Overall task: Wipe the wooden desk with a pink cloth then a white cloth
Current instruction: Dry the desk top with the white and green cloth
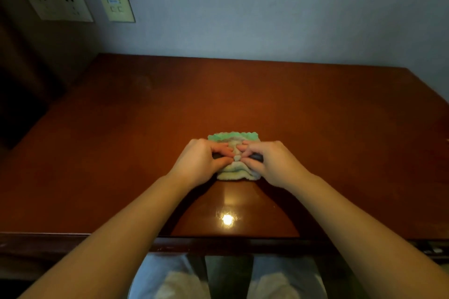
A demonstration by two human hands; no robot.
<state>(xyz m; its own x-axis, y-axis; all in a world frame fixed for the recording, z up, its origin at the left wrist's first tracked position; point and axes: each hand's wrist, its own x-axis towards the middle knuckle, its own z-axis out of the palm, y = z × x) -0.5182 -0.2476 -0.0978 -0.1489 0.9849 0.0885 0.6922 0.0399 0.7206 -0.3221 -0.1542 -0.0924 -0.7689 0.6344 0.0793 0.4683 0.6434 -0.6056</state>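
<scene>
A folded pale cloth (237, 173), green-edged on its far side, is seen on the wooden desk (315, 116), centrally and somewhat toward the near edge. It is gripped by both hands: the left hand (201, 160) and the right hand (269, 162) are curled over it, and a small raised tuck of fabric is pinched between fingertips meeting at its centre. For a good wipe, the folds should be flattened into a pad, then pressed evenly and drawn in overlapping strokes. No pink cloth is seen.
</scene>
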